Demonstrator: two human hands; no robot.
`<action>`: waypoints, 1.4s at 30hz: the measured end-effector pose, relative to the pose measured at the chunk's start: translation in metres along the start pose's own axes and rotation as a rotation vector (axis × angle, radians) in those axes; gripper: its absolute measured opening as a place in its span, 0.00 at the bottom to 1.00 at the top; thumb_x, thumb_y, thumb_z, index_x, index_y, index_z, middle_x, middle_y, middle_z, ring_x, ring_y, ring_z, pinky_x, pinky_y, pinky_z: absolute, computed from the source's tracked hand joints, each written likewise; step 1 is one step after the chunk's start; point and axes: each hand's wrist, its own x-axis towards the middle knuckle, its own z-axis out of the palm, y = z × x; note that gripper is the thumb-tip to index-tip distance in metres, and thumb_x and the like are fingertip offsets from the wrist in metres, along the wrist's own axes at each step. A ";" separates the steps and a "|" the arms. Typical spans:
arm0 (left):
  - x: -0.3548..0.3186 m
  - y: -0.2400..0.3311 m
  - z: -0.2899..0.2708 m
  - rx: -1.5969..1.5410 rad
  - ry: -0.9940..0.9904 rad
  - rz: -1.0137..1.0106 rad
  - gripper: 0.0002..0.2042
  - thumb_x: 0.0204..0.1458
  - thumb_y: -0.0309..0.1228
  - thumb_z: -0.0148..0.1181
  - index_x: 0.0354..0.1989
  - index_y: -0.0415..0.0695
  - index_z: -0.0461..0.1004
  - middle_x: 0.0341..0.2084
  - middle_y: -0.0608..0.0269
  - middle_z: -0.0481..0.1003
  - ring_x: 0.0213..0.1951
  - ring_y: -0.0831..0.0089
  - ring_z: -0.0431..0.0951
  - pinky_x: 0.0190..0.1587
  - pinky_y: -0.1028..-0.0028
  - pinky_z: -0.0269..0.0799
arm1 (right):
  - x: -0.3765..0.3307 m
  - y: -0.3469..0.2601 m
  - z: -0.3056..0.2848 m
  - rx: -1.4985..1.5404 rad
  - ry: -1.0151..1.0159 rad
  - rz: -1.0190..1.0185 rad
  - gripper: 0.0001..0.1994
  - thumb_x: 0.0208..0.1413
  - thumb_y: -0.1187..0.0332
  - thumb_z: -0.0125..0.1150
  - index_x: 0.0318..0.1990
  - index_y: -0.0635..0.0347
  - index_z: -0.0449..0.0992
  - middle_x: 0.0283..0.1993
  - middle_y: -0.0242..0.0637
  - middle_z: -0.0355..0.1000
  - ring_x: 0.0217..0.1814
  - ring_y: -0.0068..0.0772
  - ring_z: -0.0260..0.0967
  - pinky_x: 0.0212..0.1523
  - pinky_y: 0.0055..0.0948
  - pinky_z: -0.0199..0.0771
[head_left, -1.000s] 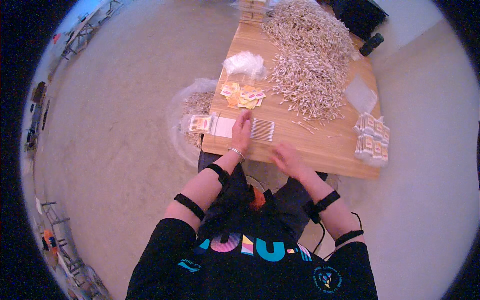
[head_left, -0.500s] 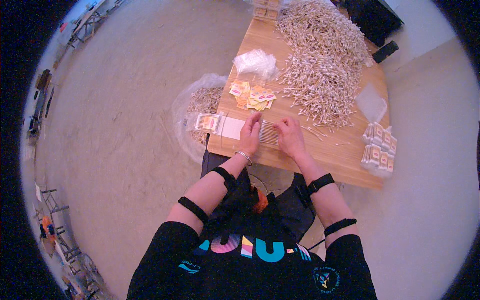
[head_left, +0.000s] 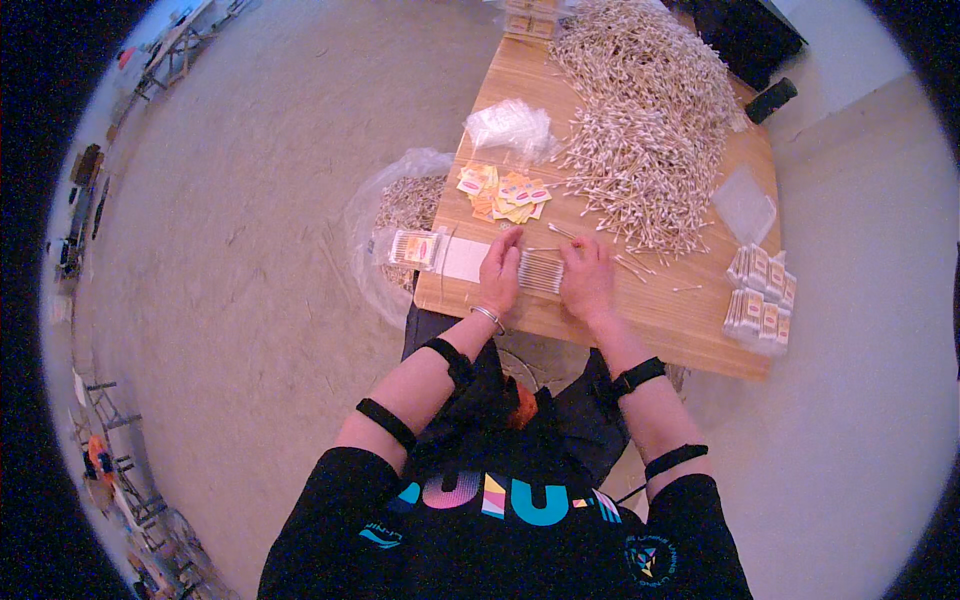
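A neat row of cotton swabs [head_left: 541, 272] lies on the wooden table between my two hands. My left hand [head_left: 500, 274] stands on its side along the row's left end, fingers stretched and nothing visible in them. At the right end, my right hand [head_left: 588, 276] has its fingers curled, with a cotton swab [head_left: 561, 231] sticking out past the fingertips. Another loose swab lies just above the row. Left of my left hand is a white sheet [head_left: 463, 259], and beyond it a clear packet of swabs [head_left: 413, 248] at the table's left edge.
A large heap of cotton swabs [head_left: 645, 120] covers the table's far side. Yellow cards [head_left: 510, 194] and clear plastic bags [head_left: 510, 126] lie at the left. Filled packets [head_left: 760, 295] are stacked at the right edge. A bag of swabs [head_left: 405, 200] stands below the left edge.
My right hand has shifted slightly right, off the row's upper end, and a swab now shows at its fingertips. A loose swab has appeared above the row. My left hand has hardly moved.
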 end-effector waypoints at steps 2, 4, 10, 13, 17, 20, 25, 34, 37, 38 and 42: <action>0.001 -0.003 -0.001 -0.047 -0.001 0.008 0.16 0.57 0.27 0.41 0.53 0.34 0.63 0.50 0.53 0.67 0.54 0.67 0.65 0.58 0.71 0.58 | -0.004 -0.006 0.002 0.047 -0.063 0.040 0.16 0.43 0.74 0.52 0.43 0.54 0.73 0.46 0.40 0.64 0.50 0.45 0.59 0.51 0.42 0.61; 0.001 -0.007 -0.005 -0.072 0.003 0.017 0.17 0.58 0.27 0.40 0.54 0.34 0.62 0.51 0.53 0.66 0.55 0.66 0.65 0.59 0.71 0.58 | -0.007 -0.011 0.005 0.131 -0.043 0.001 0.16 0.44 0.74 0.50 0.44 0.56 0.72 0.46 0.41 0.64 0.50 0.45 0.59 0.51 0.42 0.61; 0.002 -0.006 0.000 -0.098 -0.019 0.018 0.17 0.59 0.29 0.39 0.55 0.34 0.61 0.52 0.53 0.66 0.55 0.66 0.64 0.59 0.71 0.57 | -0.014 -0.009 0.025 0.497 0.200 0.162 0.19 0.49 0.74 0.48 0.51 0.62 0.65 0.53 0.47 0.62 0.57 0.48 0.57 0.59 0.40 0.53; 0.002 -0.005 0.000 -0.109 -0.021 0.019 0.19 0.59 0.31 0.38 0.55 0.34 0.61 0.52 0.52 0.66 0.55 0.66 0.64 0.58 0.72 0.57 | -0.016 -0.018 0.033 0.722 0.240 0.281 0.23 0.52 0.73 0.46 0.57 0.65 0.58 0.59 0.48 0.56 0.64 0.46 0.50 0.64 0.37 0.45; 0.001 -0.004 0.000 -0.091 -0.054 0.021 0.20 0.60 0.36 0.38 0.56 0.34 0.60 0.53 0.52 0.65 0.56 0.66 0.63 0.59 0.71 0.55 | -0.011 -0.037 0.037 0.934 0.194 0.333 0.25 0.53 0.72 0.43 0.60 0.67 0.54 0.64 0.48 0.52 0.68 0.44 0.44 0.66 0.35 0.40; 0.002 -0.006 0.000 -0.097 -0.055 0.029 0.21 0.60 0.38 0.38 0.56 0.34 0.60 0.53 0.52 0.65 0.57 0.66 0.63 0.59 0.72 0.55 | -0.007 -0.041 0.037 0.948 0.185 0.248 0.26 0.53 0.72 0.43 0.61 0.67 0.53 0.64 0.48 0.51 0.69 0.45 0.42 0.67 0.35 0.39; 0.000 0.001 -0.002 -0.064 -0.054 -0.016 0.22 0.60 0.39 0.37 0.56 0.34 0.61 0.53 0.52 0.65 0.57 0.66 0.62 0.60 0.72 0.53 | -0.025 -0.036 0.021 0.293 -0.102 0.053 0.30 0.53 0.65 0.47 0.61 0.72 0.48 0.66 0.56 0.43 0.70 0.52 0.37 0.68 0.41 0.36; -0.007 0.014 -0.004 0.169 -0.163 0.025 0.24 0.60 0.43 0.34 0.56 0.35 0.60 0.54 0.51 0.64 0.58 0.63 0.61 0.60 0.70 0.52 | -0.037 -0.046 0.010 -0.018 -0.283 0.044 0.38 0.54 0.53 0.47 0.62 0.73 0.43 0.68 0.56 0.35 0.71 0.52 0.28 0.68 0.44 0.28; -0.006 0.002 -0.009 0.148 -0.095 0.041 0.25 0.60 0.43 0.34 0.57 0.35 0.60 0.55 0.50 0.64 0.58 0.63 0.60 0.60 0.70 0.51 | -0.032 -0.057 0.005 -0.037 -0.355 0.035 0.38 0.54 0.52 0.45 0.63 0.73 0.42 0.68 0.56 0.34 0.72 0.51 0.28 0.68 0.44 0.27; -0.006 0.002 -0.007 0.146 -0.092 0.044 0.25 0.60 0.43 0.34 0.57 0.35 0.60 0.55 0.50 0.64 0.59 0.63 0.60 0.60 0.70 0.51 | -0.031 -0.057 0.003 -0.051 -0.387 0.038 0.38 0.54 0.52 0.45 0.63 0.73 0.42 0.68 0.55 0.34 0.72 0.51 0.28 0.68 0.44 0.26; -0.002 0.003 -0.006 0.033 -0.129 -0.022 0.25 0.61 0.42 0.33 0.58 0.33 0.56 0.57 0.50 0.60 0.60 0.63 0.57 0.63 0.69 0.48 | -0.037 -0.054 0.008 -0.055 -0.331 0.016 0.38 0.55 0.51 0.43 0.62 0.75 0.42 0.68 0.56 0.34 0.72 0.52 0.27 0.68 0.44 0.26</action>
